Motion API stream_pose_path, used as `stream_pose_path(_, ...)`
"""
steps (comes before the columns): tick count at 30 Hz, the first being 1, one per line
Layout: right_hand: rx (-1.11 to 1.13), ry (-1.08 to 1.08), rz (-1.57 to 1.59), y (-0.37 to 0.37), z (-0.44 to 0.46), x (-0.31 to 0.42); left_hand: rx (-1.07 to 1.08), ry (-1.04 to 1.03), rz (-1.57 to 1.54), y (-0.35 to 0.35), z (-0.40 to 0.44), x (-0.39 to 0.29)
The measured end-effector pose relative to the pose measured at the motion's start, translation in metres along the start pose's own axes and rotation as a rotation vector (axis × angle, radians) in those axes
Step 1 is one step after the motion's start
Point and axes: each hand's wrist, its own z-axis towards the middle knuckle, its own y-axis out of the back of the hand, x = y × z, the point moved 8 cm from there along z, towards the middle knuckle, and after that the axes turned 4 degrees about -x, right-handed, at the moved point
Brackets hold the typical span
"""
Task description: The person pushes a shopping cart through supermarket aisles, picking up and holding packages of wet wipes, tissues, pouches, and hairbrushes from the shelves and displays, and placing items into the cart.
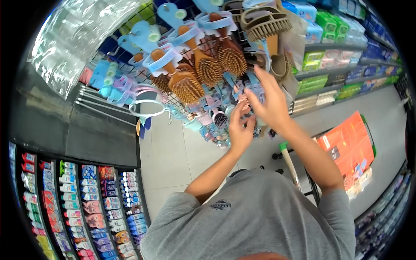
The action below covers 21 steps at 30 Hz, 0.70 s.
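Note:
My left hand (241,132) reaches up to the lower part of a hanging rack, its fingers bent and the thumb apart. My right hand (272,102) is just above and to the right of it, fingers spread and thumb stretched toward the left hand. Between the fingertips of both hands is a pink bristled hairbrush (245,103), partly hidden; I cannot tell whether a finger presses on it. Left of my left hand hangs a dark round hairbrush (219,119). Wooden paddle brushes (209,69) with blue card tags hang above.
A tan wide-toothed hair comb (268,28) hangs at the top. A pale hoop (147,108) and metal hooks (106,106) jut out at left. Shelves of bottles (89,203) stand lower left, packaged goods (327,60) upper right. An orange box (349,147) lies near a green-capped handle (284,147).

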Motion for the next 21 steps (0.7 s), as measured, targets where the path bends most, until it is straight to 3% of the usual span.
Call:
stream_pose_path(1,0.016,0.060,-0.045,0.011,-0.017,0.009,-0.011,-0.050,0.078,0.006,-0.014,0.005)
stream_pose_path(3,0.103,-0.016,-0.040,0.035,-0.052,0.012,-0.038,-0.110,0.195,0.015,-0.031,0.009)
stream_pose_path(7,0.276,-0.316,-0.048,0.084,-0.123,-0.028,0.053,0.029,0.306,0.032,-0.041,0.052)
stream_pose_path(11,0.045,-0.637,-0.253,0.173,-0.177,-0.070,0.149,0.048,0.365,0.018,-0.054,0.070)
stream_pose_path(15,-0.213,-0.924,-0.361,0.259,-0.214,-0.076,0.344,0.117,0.374,-0.052,-0.070,0.069)
stream_pose_path(20,-0.436,-0.997,-0.338,0.318,-0.263,-0.066,0.603,0.123,0.197,-0.176,-0.115,0.059)
stream_pose_path(21,-0.464,-0.984,-0.365,0.329,-0.273,-0.064,0.706,0.002,0.213,-0.202,-0.127,0.053)
